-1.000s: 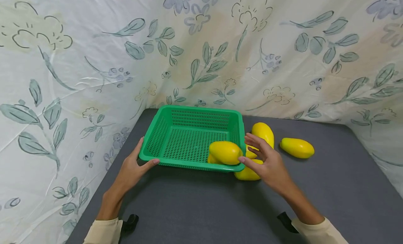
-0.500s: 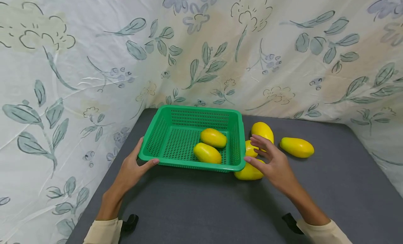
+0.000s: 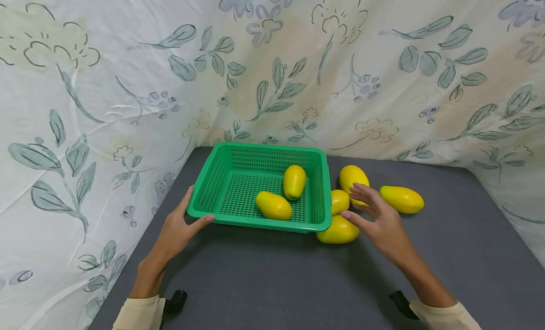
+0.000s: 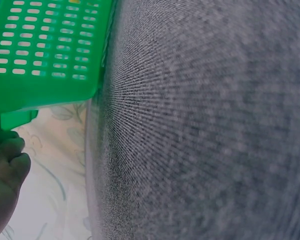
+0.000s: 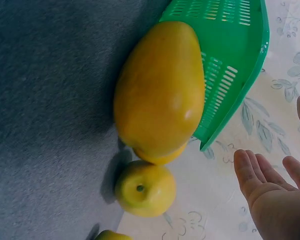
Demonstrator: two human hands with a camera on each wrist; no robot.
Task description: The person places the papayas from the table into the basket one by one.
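- The left hand (image 3: pixel 176 230) grips the near left corner of the green basket (image 3: pixel 255 221), thumb over the front rim, fingers along the outer left side.
- Inside the basket, right of its middle, lie two yellow fruits: the front fruit (image 3: pixel 273 205) slants near the front wall; the back fruit (image 3: pixel 294 182) points front to back, closer to the right wall.
- Just outside the right wall are three more: the near loose fruit (image 3: pixel 338 230), the middle loose fruit (image 3: pixel 339 202) and the far loose fruit (image 3: pixel 352 176). The near one seems to touch the basket, though the rim partly hides where they meet.
- The right hand (image 3: pixel 379 221) is above these, holding nothing, fingers loosely extended and thumb apart.
- The rightmost fruit (image 3: pixel 401 199) lies by itself beyond that hand.
- All this is on a dark grey tabletop (image 3: pixel 272 282).
- Pale floral cloth (image 3: pixel 127 84) hangs along the left and back; cream sleeves (image 3: pixel 138 313) enter from below.
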